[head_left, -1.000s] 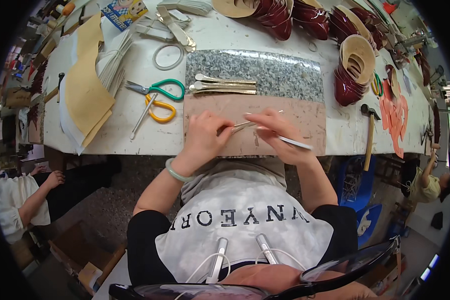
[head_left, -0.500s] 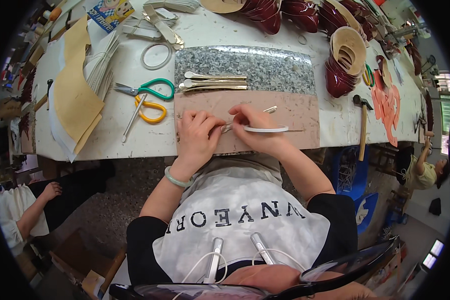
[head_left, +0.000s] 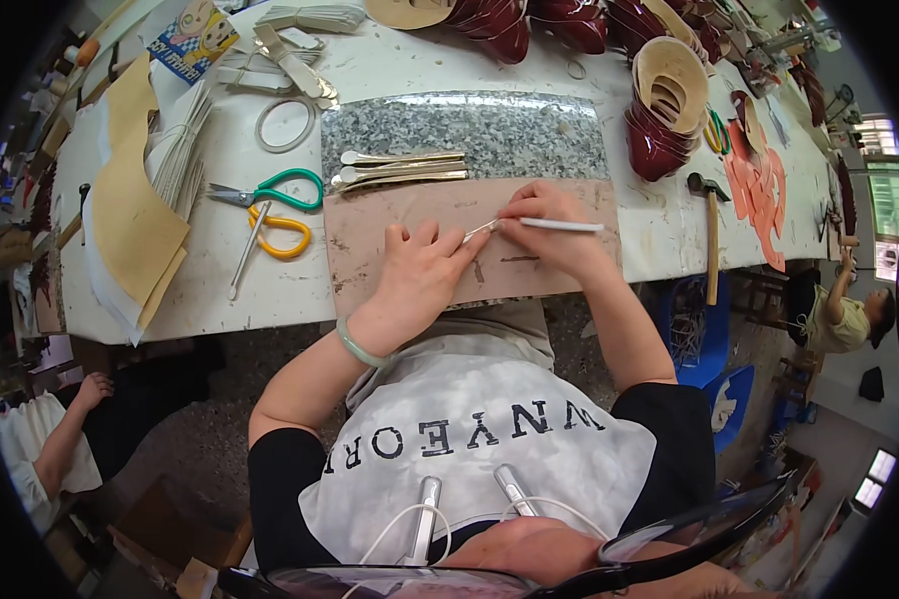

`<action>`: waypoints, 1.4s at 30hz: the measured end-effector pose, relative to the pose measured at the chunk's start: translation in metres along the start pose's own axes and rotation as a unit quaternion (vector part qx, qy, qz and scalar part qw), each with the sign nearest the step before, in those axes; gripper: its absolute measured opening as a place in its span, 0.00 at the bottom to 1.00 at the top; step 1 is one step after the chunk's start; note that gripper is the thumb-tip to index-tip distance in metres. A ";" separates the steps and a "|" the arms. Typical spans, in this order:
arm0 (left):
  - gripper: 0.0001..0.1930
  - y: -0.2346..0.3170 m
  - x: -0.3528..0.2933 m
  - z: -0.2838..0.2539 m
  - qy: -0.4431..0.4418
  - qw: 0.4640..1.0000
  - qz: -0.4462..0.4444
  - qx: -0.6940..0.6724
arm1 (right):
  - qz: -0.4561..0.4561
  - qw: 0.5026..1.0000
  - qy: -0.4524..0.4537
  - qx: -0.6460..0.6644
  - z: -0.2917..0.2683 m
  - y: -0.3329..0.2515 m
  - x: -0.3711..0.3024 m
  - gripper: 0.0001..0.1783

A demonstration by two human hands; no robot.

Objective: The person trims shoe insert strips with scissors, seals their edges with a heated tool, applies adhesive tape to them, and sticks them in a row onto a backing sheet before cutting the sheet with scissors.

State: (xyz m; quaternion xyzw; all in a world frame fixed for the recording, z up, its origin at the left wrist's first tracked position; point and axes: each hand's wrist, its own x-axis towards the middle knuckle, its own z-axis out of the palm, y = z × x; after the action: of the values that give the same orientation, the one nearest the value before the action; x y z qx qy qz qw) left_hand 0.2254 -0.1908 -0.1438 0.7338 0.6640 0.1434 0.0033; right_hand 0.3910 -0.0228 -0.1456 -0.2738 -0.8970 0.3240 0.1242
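Observation:
A narrow pale metallic strip [head_left: 481, 230] stretches between my hands, low over a brown work mat [head_left: 390, 205]. My left hand [head_left: 420, 272] has its thumb and forefinger closed at the strip's left part, the other fingers bent on the mat. Tucked in my right hand [head_left: 557, 232] is a slim white pen-like tool [head_left: 574, 226] pointing right, while the fingertips pinch the strip's right end; its tip is hidden. Beyond my left hand lie several shiny gold strips with rounded ends [head_left: 405, 172], side by side where the mat meets a speckled stone slab [head_left: 469, 130].
Green-and-yellow-handled scissors [head_left: 288, 190], a silver pen-like rod [head_left: 249, 255] and a tape roll [head_left: 285, 125] lie left, near tan sheets [head_left: 135, 210]. Dark red shoe uppers [head_left: 659, 140] stand at the back right. A hammer [head_left: 711, 240] overhangs the right edge, near coral pieces [head_left: 759, 190].
My right hand has shifted right and slightly away from me, drawing apart from the left hand. The strip shows between them now. The whole view has moved a little.

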 end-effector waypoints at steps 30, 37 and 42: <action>0.11 -0.129 -0.065 -0.027 0.175 0.944 -0.278 -0.004 | -0.249 0.945 0.148 0.154 0.043 -0.088 -0.002 0.13; 0.13 -0.118 -0.014 -0.010 0.209 0.953 -0.207 -0.071 | -0.183 0.964 0.115 0.155 0.043 -0.062 -0.021 0.10; 0.13 -0.090 -0.005 -0.033 0.207 0.947 -0.207 -0.132 | -0.160 0.969 0.084 0.168 0.015 -0.051 -0.023 0.08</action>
State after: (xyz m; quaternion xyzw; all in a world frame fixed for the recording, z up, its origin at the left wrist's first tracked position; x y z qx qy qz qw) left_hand 0.1303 -0.1915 -0.1307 0.5277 0.7622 0.3747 -0.0074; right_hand 0.3830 -0.0764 -0.1244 -0.1282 -0.8483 0.4218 0.2933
